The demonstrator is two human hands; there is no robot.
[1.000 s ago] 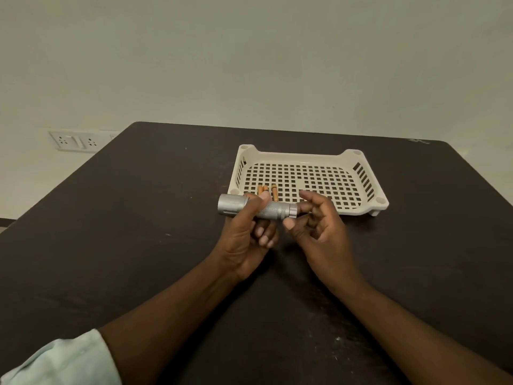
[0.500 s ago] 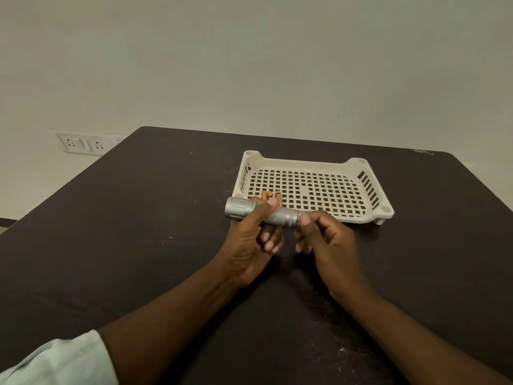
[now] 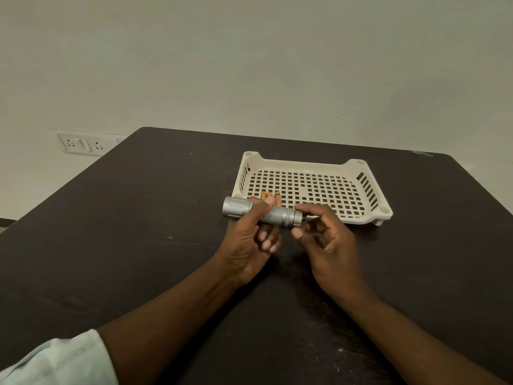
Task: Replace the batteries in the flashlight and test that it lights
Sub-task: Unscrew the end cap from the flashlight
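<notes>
Where wall meets floor, dark table (image 3: 138, 245).

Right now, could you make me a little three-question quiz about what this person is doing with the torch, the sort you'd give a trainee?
1. True or false: the flashlight lies flat on the table.
2. Which hand grips the flashlight's body? A) left hand B) right hand C) neither
3. Fill in: the orange batteries lie in the cream ______.

Key
1. False. It is held up off the table, its wide head pointing left.
2. A. The left hand wraps round the body; the right hand's fingertips are at the tail end, though whether they pinch the cap is unclear.
3. Basket, near its front left corner.
</notes>
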